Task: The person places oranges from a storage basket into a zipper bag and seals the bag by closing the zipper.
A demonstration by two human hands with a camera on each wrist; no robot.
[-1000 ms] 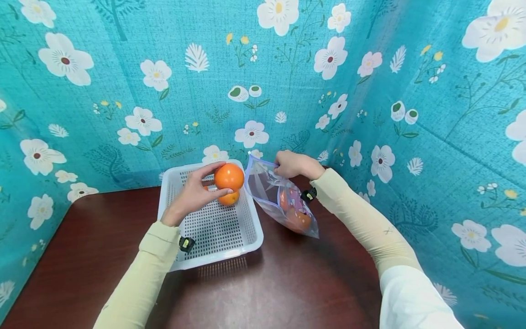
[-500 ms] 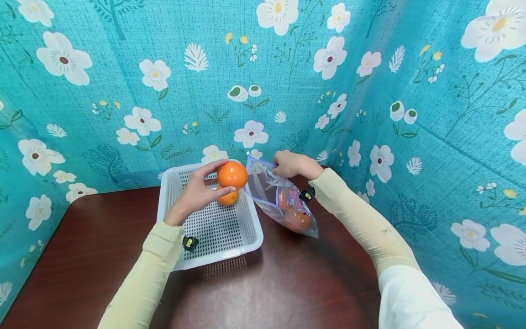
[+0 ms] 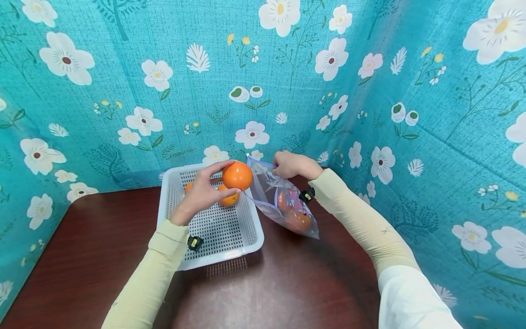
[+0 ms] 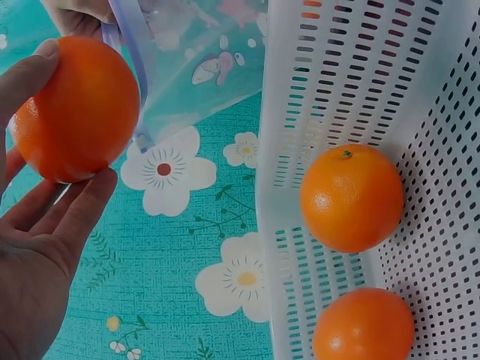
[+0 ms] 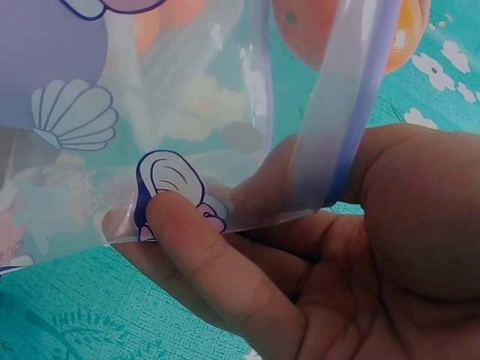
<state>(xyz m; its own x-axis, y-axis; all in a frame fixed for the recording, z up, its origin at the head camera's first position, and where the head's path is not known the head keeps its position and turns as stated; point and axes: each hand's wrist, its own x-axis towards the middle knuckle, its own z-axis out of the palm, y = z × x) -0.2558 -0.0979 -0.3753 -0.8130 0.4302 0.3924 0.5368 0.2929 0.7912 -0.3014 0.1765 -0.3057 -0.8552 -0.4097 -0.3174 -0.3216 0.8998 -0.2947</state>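
- Left hand (image 3: 202,192): I am watching its fingers curl around the held orange (image 3: 238,176), the thumb and fingertips pressing on opposite sides of the fruit.
- Held orange: it is hanging above the right rim of the basket (image 3: 246,250), beside the gaping mouth of the clear bag (image 3: 297,205); I am not able to tell whether fruit and film are touching.
- Right hand (image 3: 291,164): it is pinching the bag near its lavender edge strip (image 5: 367,105) — in the right wrist view I am seeing one finger lying in front of the film and the thumb showing through it.
- Clear bag: it is slanting to the right of the basket, its mouth facing the held orange; orange fruits (image 3: 299,221) are showing through its lower part, beside printed sea shells.
- Basket: it is standing, white and perforated, on the dark red-brown surface (image 3: 312,285); in the left wrist view I am counting two oranges inside, the stemmed orange (image 4: 352,198) and the second orange (image 4: 364,326).
- Background: a turquoise cloth (image 3: 205,109) with white flowers is hanging behind and to the right.
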